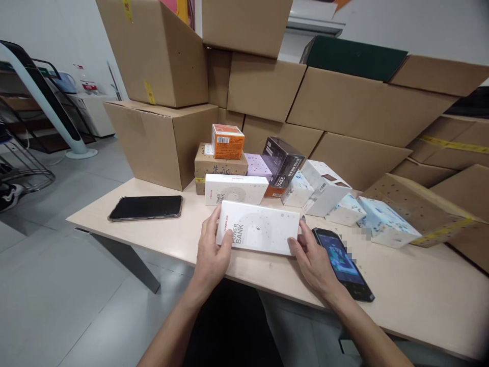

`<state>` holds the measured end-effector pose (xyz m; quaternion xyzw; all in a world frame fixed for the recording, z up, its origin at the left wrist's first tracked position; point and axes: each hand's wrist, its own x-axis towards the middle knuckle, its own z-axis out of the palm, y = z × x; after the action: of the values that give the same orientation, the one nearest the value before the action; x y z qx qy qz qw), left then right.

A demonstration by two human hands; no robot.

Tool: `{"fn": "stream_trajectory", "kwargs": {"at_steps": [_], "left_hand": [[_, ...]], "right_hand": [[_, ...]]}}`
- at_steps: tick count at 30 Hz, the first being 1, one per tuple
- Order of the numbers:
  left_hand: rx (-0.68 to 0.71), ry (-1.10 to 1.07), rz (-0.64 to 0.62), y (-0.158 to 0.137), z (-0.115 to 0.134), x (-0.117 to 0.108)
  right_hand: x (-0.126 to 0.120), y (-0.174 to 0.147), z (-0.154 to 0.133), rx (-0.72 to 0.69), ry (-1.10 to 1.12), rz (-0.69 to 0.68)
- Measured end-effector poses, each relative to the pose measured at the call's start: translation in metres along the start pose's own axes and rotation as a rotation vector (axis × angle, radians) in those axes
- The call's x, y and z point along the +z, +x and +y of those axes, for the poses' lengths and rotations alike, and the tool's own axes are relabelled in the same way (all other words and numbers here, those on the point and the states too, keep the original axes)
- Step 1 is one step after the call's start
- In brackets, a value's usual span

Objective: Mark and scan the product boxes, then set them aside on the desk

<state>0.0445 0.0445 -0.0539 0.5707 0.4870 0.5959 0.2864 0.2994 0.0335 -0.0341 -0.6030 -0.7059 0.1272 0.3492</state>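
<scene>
Both hands grip a flat white power bank box [263,228], its printed face tilted up toward me. My left hand [213,247] closes on the left end, thumb on the front. At the right end, my right hand [311,255] holds the box the same way, fingers behind it. Just behind stands a similar white power bank box [237,190] on its long edge. A phone with a lit screen [344,264] lies to the right of my right hand. Off to the left rests a dark-screened phone [145,207].
Behind are an orange box [228,142] on a small brown carton [219,165], a dark box [281,160] and several white and blue-patterned boxes [387,221]. Large cardboard cartons [349,102] are stacked along the back. The table's front edge [263,287] runs below my hands.
</scene>
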Motion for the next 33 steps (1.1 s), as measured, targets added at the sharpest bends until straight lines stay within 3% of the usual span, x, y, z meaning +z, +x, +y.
{"fn": "stream_trajectory", "kwargs": {"at_steps": [5,11,17,24,27,30,33], "left_hand": [[0.085,0.113,0.067,0.001,0.004,-0.002],[0.045,0.072,0.09,0.0,0.008,-0.003],[0.034,0.055,-0.014,0.0,0.006,-0.006],[0.005,0.095,0.009,0.002,0.0,-0.006],[0.017,0.058,0.04,0.003,-0.001,-0.004],[0.021,0.023,0.045,0.003,0.001,-0.004],[0.014,0.028,0.043,0.004,0.003,-0.004]], "right_hand": [[0.0,-0.003,0.004,0.022,0.082,-0.037],[0.0,-0.004,0.003,-0.124,0.021,-0.018],[0.002,-0.006,0.009,-0.053,-0.097,-0.068],[0.004,-0.007,0.013,-0.133,-0.167,-0.019],[0.0,-0.006,0.012,-0.154,-0.184,0.142],[-0.007,-0.002,0.011,-0.121,-0.355,0.301],[-0.012,0.006,0.007,0.017,-0.635,0.148]]}}
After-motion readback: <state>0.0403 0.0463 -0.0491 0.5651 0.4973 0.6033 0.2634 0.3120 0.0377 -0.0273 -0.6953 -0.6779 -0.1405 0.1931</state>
